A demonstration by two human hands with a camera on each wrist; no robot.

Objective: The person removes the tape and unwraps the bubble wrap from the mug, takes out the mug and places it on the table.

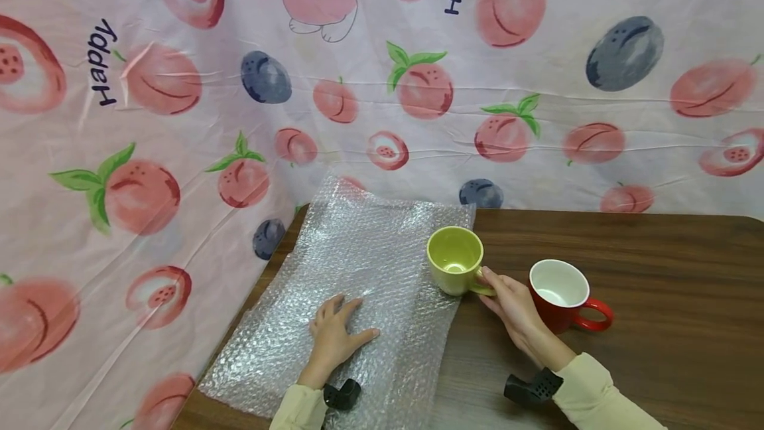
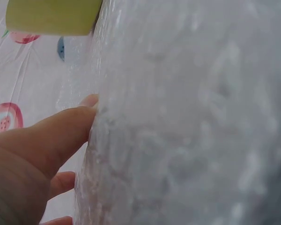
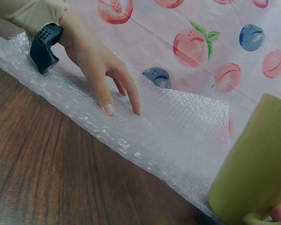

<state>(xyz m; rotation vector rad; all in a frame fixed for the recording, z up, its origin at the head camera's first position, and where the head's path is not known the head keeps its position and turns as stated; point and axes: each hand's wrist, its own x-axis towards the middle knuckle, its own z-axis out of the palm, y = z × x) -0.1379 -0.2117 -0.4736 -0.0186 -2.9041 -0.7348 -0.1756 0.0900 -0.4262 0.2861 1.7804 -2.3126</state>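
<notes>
A sheet of clear bubble wrap (image 1: 382,237) lies over the left part of the wooden table. My left hand (image 1: 334,336) rests on it with fingers spread, its fingertips touching the surface; the right wrist view shows the same left hand (image 3: 100,65) from the side. With my right hand (image 1: 514,307) I pinch the handle of a yellow-green mug (image 1: 455,261), which is upright at the wrap's right edge. In the right wrist view the mug (image 3: 253,164) looms close, with only a fingertip at its handle. Whether the mug's base touches the wrap, I cannot tell.
A red mug (image 1: 558,300) with a white inside stands just right of my right hand, its handle pointing right. The wooden table (image 1: 674,284) stretches to the right. A fruit-printed cloth (image 1: 370,85) hangs behind and along the left side.
</notes>
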